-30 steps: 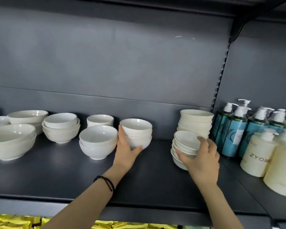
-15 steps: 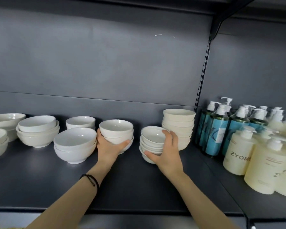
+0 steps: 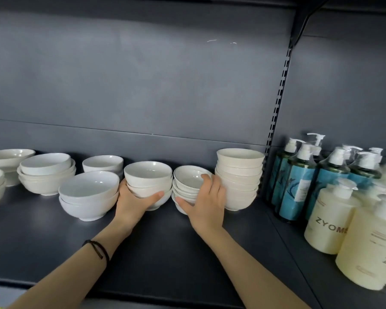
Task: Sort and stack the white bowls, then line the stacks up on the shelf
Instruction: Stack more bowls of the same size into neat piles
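My left hand (image 3: 133,202) grips a short stack of deep white bowls (image 3: 148,177) in the middle of the dark shelf (image 3: 165,246). My thumb curls across the front of the lowest bowl, and the rest of my hand wraps round the left side. Just to its right, almost touching it, is a stack of small shallow bowls (image 3: 186,185). My right hand (image 3: 206,202) holds this one, thumb hooked under the front and fingers curled over the rim of the top bowl. This stack leans a little, its mouth tipped toward me.

Beside my right hand, a tall stack of cream bowls (image 3: 239,175) stands upright near the shelf's slotted upright post (image 3: 276,112). Left of my left hand is a pair of wider nested bowls (image 3: 88,194), with a smaller bowl stack (image 3: 103,163) behind it near the back panel (image 3: 143,85). Further left are a broad low stack (image 3: 46,173) and more bowls cut off at the edge of view.

A black band (image 3: 97,250) circles my left wrist. On the right, past the post, stand teal pump bottles (image 3: 299,181) and cream pump bottles (image 3: 330,219).
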`<action>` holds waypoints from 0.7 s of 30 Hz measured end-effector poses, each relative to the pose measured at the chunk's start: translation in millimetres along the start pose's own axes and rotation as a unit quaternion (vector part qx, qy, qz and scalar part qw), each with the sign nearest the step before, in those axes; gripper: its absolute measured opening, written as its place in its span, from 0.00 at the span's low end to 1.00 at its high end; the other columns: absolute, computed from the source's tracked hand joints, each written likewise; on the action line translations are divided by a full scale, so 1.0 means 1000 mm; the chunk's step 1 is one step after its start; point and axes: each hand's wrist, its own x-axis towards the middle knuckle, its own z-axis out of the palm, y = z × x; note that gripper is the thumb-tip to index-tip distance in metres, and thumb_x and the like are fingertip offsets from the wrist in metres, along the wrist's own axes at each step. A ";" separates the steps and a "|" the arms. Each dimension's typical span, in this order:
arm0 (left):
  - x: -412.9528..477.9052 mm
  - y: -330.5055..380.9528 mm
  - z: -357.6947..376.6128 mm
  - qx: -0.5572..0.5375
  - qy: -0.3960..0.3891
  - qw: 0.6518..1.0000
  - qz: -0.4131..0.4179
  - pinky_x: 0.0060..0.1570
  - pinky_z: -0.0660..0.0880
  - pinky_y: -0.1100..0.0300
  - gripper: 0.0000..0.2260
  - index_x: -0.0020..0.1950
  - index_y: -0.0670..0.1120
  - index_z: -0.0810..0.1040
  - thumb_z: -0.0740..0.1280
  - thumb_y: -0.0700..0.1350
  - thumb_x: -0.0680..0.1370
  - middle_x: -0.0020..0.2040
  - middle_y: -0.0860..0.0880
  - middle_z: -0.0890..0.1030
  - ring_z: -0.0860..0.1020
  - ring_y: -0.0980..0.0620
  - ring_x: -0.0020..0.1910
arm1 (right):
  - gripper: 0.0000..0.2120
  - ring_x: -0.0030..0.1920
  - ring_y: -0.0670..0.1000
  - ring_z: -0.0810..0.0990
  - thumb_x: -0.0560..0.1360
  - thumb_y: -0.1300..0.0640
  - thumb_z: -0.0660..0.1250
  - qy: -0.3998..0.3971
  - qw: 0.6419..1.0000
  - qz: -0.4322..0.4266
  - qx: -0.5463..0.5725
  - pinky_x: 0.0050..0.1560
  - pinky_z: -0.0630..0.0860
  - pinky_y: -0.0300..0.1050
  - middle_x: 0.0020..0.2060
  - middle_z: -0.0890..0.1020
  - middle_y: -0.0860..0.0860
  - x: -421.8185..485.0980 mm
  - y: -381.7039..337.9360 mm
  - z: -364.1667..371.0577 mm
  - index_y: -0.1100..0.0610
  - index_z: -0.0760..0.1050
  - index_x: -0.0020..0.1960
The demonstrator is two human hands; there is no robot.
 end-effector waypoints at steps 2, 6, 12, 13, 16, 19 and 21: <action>0.000 0.000 0.000 0.001 -0.002 1.000 0.002 0.62 0.75 0.51 0.43 0.68 0.48 0.71 0.83 0.53 0.56 0.62 0.51 0.79 0.78 0.52 0.61 | 0.41 0.63 0.57 0.68 0.67 0.36 0.72 -0.020 1.000 -0.001 0.015 0.63 0.69 0.49 0.70 0.67 0.56 0.004 0.003 0.002 0.57 0.63 0.71; -0.003 0.001 0.000 -0.012 0.003 1.000 -0.009 0.62 0.72 0.54 0.40 0.70 0.47 0.68 0.83 0.44 0.62 0.64 0.50 0.77 0.76 0.51 0.62 | 0.41 0.63 0.55 0.67 0.68 0.35 0.71 -0.028 0.999 -0.014 0.021 0.63 0.70 0.47 0.71 0.65 0.54 0.010 0.008 0.003 0.56 0.62 0.72; -0.005 0.003 0.000 -0.013 -0.003 1.000 -0.007 0.61 0.72 0.56 0.38 0.70 0.47 0.68 0.82 0.42 0.64 0.63 0.51 0.77 0.76 0.51 0.62 | 0.39 0.62 0.57 0.71 0.68 0.34 0.66 -0.005 1.000 -0.012 0.016 0.61 0.73 0.49 0.70 0.68 0.56 0.006 0.009 0.007 0.56 0.65 0.70; -0.006 0.003 -0.001 -0.013 -0.005 1.000 -0.006 0.61 0.71 0.56 0.37 0.70 0.47 0.69 0.82 0.42 0.65 0.63 0.51 0.78 0.76 0.51 0.62 | 0.38 0.61 0.57 0.72 0.68 0.34 0.65 0.006 1.000 -0.016 0.010 0.60 0.74 0.50 0.69 0.69 0.57 0.004 0.010 0.008 0.56 0.65 0.69; -0.008 0.004 -0.002 -0.016 -0.012 1.000 -0.009 0.63 0.72 0.55 0.40 0.69 0.49 0.69 0.83 0.48 0.61 0.63 0.52 0.78 0.76 0.51 0.63 | 0.37 0.58 0.57 0.73 0.68 0.35 0.67 0.028 0.999 -0.026 -0.002 0.58 0.75 0.50 0.67 0.71 0.58 0.001 0.012 0.010 0.55 0.63 0.68; -0.013 0.008 -0.003 -0.037 -0.020 0.999 -0.024 0.61 0.72 0.56 0.44 0.69 0.50 0.69 0.80 0.56 0.56 0.63 0.53 0.78 0.76 0.53 0.62 | 0.38 0.59 0.57 0.72 0.68 0.37 0.70 0.023 1.000 -0.021 0.002 0.58 0.74 0.50 0.67 0.70 0.58 0.000 0.014 0.011 0.55 0.65 0.69; -0.018 0.014 -0.004 -0.059 -0.026 0.997 -0.036 0.59 0.71 0.58 0.45 0.69 0.51 0.69 0.79 0.57 0.54 0.63 0.54 0.78 0.76 0.54 0.62 | 0.37 0.58 0.58 0.72 0.68 0.37 0.70 0.022 0.999 -0.024 0.007 0.58 0.74 0.50 0.67 0.70 0.58 0.001 0.014 0.011 0.56 0.66 0.69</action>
